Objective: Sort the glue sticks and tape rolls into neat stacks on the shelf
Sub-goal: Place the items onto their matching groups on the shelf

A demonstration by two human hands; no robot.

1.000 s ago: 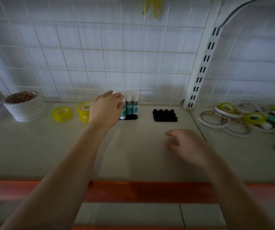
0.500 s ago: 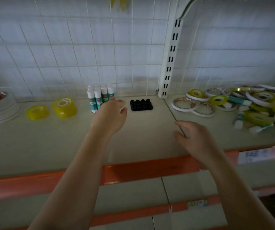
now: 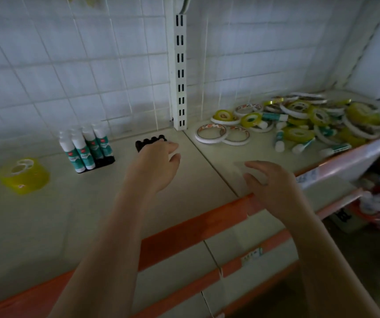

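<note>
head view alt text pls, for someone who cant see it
Two bare hands, left and right, hover empty over a shelf. Glue sticks stand upright at back left; a jumbled pile of tape rolls lies right.

this looks like a shop aisle, a stationery section. the shelf [image 3: 46,226] is retail gondola shelving: cream metal decks with an orange price strip [image 3: 184,228] along the front edge, a paper price label [image 3: 308,177] at 3 o'clock, and more decks below. a slotted white upright [image 3: 179,72] at 12 o'clock carries a white wire grid back panel [image 3: 81,65]. stock lies in bulk: tape rolls [image 3: 299,120] heaped at 2 o'clock, glue sticks [image 3: 85,148] upright at 10 o'clock.
</note>
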